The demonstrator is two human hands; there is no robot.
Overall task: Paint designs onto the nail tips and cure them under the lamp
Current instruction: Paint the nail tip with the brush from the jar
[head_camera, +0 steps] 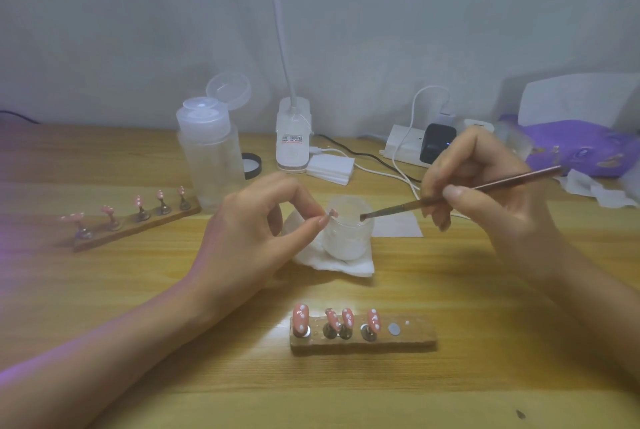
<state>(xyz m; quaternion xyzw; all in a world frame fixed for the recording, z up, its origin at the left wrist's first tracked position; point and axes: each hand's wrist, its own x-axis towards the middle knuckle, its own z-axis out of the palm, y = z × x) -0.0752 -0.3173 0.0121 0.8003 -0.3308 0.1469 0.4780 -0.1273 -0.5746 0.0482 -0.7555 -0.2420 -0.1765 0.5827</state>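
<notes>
- Your left hand (pixel 256 231) pinches a small pink nail tip (pixel 332 212) between thumb and forefinger, just beside the small clear round jar (pixel 346 238), probably to keep brush travel short.
- Your right hand (pixel 485 200) grips a thin brown brush (pixel 398 209) like a pen, its bristles dipped in the jar.
- A crumpled white tissue (pixel 346 267) under the jar likely catches drips.
- Four white-dotted pink tips (pixel 300 319) stand on the near wooden holder strip (pixel 408 342); one spot is bare.

The wooden table (pixel 450 394) bears a tissue (pixel 349 267) just right of the left hand (pixel 249 238). A far stand (pixel 138 228) sits left of it, a near stand (pixel 363 342) nearer the person.
</notes>
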